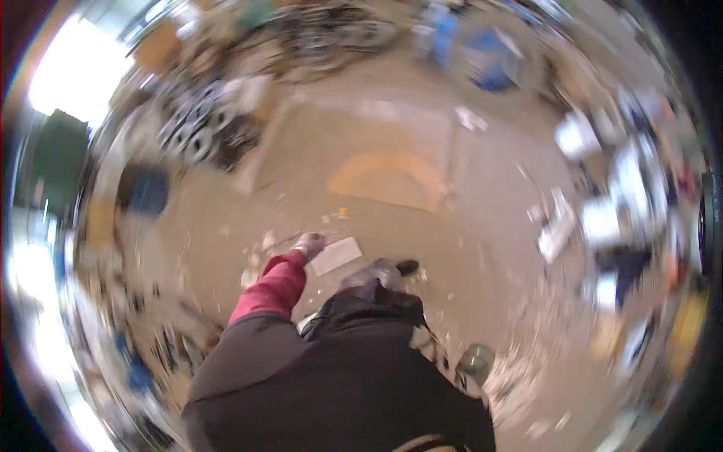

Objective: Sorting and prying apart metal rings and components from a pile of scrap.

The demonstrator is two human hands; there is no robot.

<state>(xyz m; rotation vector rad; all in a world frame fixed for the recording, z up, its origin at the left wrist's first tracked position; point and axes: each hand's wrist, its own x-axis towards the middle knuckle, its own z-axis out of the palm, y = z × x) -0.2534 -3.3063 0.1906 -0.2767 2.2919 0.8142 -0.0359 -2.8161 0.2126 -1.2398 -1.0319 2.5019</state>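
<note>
My left hand (310,244), at the end of a red sleeve (273,285), is low in front of me beside a pale rectangular piece (336,256). The hand overlaps or lies close to that piece's left edge. Motion smears the fingers, so I cannot make out whether they grip it. Below the pale piece, my dark jacket (376,361) fills much of the lower view. My right hand does not show. The tip of a dark shoe (407,267) sticks out to the right of the pale piece.
Ahead, a thin board or sheet with an orange arc (388,175) lies on the floor. Grey tubular pieces (192,128) are heaped at upper left; a blue round object (493,60) is at upper right. White containers (602,222) stand right. Scraps (557,226) litter the floor.
</note>
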